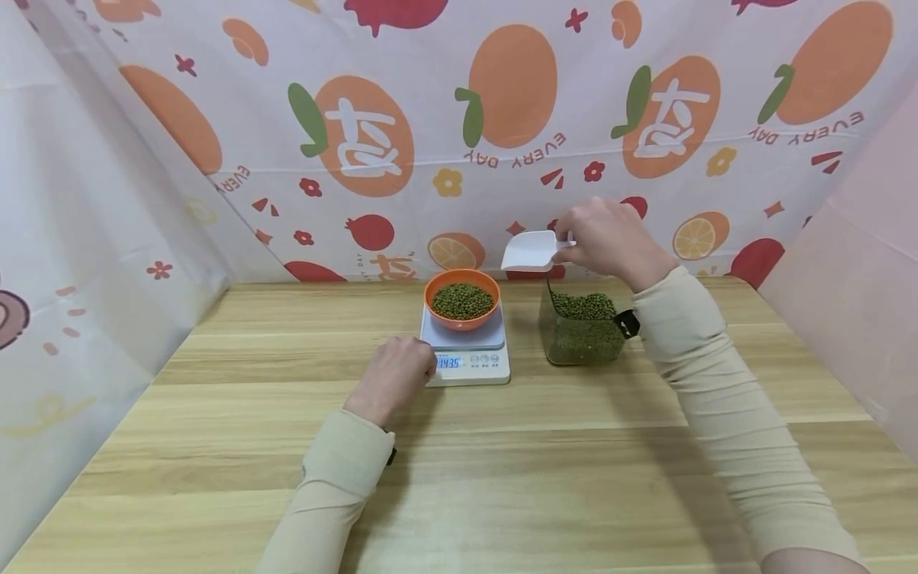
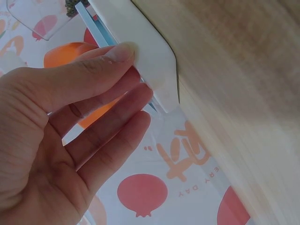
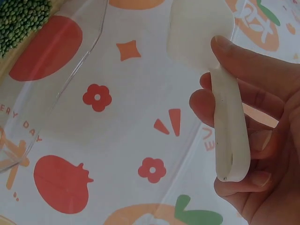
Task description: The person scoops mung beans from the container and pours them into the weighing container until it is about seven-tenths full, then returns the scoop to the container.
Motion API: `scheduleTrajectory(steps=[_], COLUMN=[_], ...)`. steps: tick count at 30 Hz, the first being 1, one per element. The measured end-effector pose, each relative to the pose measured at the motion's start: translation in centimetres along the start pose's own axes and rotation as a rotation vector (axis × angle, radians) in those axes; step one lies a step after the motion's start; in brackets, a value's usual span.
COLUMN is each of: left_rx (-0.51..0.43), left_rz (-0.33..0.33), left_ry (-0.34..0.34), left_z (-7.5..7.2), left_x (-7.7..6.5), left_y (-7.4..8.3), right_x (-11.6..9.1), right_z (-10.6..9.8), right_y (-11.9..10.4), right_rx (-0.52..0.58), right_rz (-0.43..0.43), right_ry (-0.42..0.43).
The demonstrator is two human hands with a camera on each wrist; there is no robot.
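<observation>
My right hand (image 1: 602, 239) grips the handle of a small white scoop (image 1: 529, 251), held up near the patterned backdrop. Its fingers wrap the handle in the right wrist view, with the thumb near the base of the blade. Below the hand stands a clear box (image 1: 584, 343) part filled with green mung beans (image 1: 584, 306). An orange bowl (image 1: 461, 323) of the same beans sits on a white kitchen scale (image 1: 473, 375), whose display reads 143.5. At the scale's left front corner is my left hand (image 1: 396, 375); thumb and fingertips rest against its edge, the fingers loosely bent.
A pale wood-grain table (image 1: 237, 446) carries the scale and the box. Behind it hangs a white cloth backdrop (image 1: 423, 215) printed with fruit and flowers. The clear box stands just right of the scale, with a gap between them.
</observation>
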State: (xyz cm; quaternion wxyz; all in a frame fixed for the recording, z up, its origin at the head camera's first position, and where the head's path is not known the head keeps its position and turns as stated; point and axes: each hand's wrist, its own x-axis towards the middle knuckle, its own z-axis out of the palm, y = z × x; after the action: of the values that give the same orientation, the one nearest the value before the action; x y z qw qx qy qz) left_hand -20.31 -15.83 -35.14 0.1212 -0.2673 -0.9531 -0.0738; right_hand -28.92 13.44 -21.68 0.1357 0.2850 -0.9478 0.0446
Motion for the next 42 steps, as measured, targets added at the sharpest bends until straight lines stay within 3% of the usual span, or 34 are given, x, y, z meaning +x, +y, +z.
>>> scheduleTrajectory(steps=[9,42], left_rx=[0.000,-0.005], left_rz=[-0.002,0.000], left_ry=[-0.001,0.007], left_z=[0.2,0.3], left_x=[0.0,0.1], left_y=[0.0,-0.1], right_x=[-0.5,-1.1], right_z=[-0.4,-2.6], right_y=[1.1,2.8], right_rx=[0.022,-0.027], right_rz=[0.028,0.001], right_ry=[-0.060,-0.108])
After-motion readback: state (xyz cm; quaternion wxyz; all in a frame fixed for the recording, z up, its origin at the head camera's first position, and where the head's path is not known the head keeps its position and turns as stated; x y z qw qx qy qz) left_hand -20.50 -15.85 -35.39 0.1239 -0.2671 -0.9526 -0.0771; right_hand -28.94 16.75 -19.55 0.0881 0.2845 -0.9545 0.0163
